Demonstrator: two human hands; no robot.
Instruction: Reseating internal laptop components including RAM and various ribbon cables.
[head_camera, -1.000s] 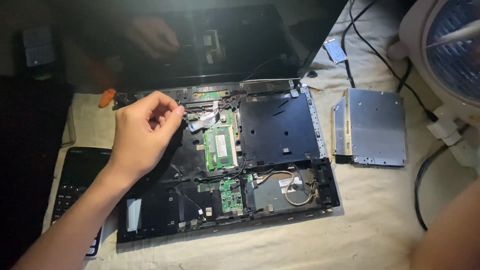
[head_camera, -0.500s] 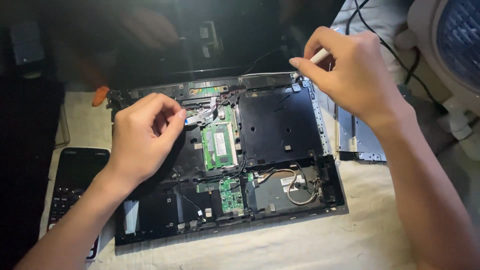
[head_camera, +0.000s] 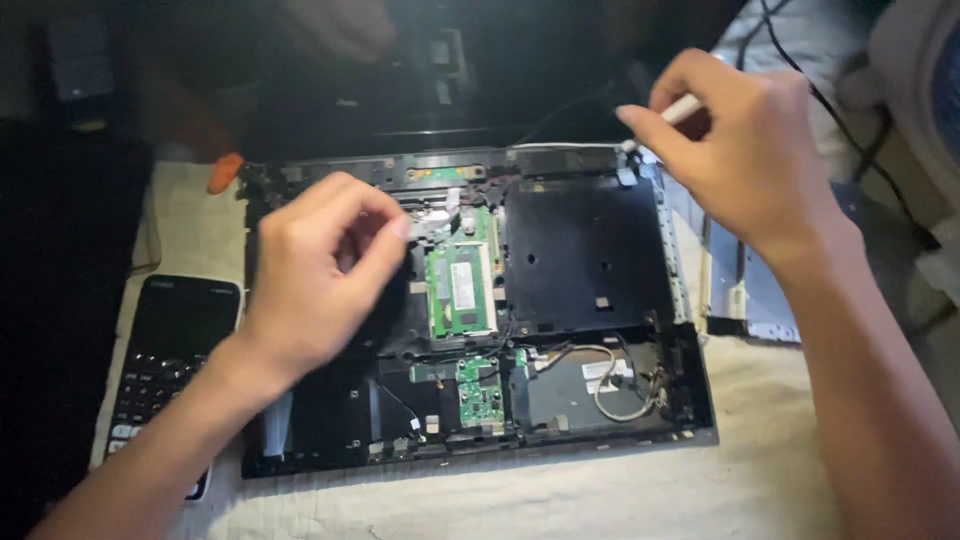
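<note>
An opened black laptop base (head_camera: 590, 250) lies on a pale cloth, its green memory module (head_camera: 460, 290) and small circuit board (head_camera: 478, 392) exposed. My left hand (head_camera: 320, 270) hovers over the left half of the base, fingers curled with thumb and forefinger pinched; whether anything small sits between them I cannot tell. My right hand (head_camera: 735, 150) is over the base's upper right corner, gripping a thin white stick-like tool (head_camera: 675, 112) whose tip points toward the hinge area.
A black calculator (head_camera: 170, 350) lies left of the laptop. An orange-handled tool (head_camera: 225, 172) rests at the top left corner. A silver drive (head_camera: 750, 290) lies to the right, partly under my right arm. Cables and a white fan (head_camera: 915, 80) sit at the far right.
My right hand came into view from the right holding the white tool and now sits over the upper right corner. My left hand has stayed over the left half.
</note>
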